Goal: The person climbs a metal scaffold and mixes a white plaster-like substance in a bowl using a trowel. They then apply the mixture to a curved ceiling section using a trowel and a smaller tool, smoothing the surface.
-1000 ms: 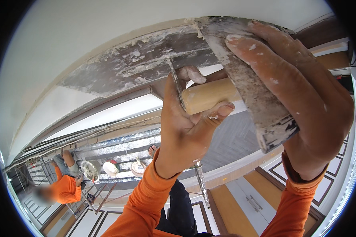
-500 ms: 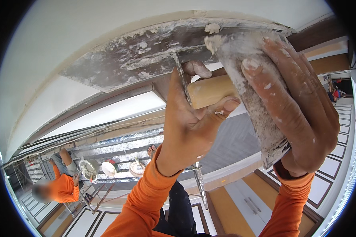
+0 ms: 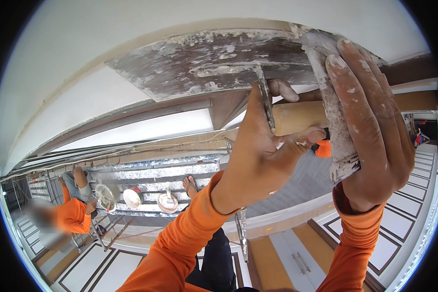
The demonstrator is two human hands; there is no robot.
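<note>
My left hand [image 3: 258, 155] is wrapped around the yellowish handle [image 3: 299, 117] of a plastering trowel. Its broad, dark metal plate [image 3: 180, 63], smeared with white plaster, is raised close under a white ceiling edge [image 3: 204, 12]. In my right hand [image 3: 372, 121] is a plaster-caked scraper [image 3: 343, 131], held with the fingers laid along its blade. The scraper's far end meets the plate near its right end, with plaster gathered along the edge there. White plaster spots both hands.
Below left, a plaster-splashed scaffold platform [image 3: 151, 168] holds several tubs, including a plaster bucket [image 3: 107, 195]. Another person in an orange shirt [image 3: 73, 216] sits at its left end. White cabinet doors [image 3: 297, 260] stand below. An orange patch of clothing [image 3: 322, 149] shows beyond my left thumb.
Both hands and tools have shifted right in view. The scraper has swung more upright, its end at the plate's far edge. The plaster lump earlier on that edge no longer shows there.
</note>
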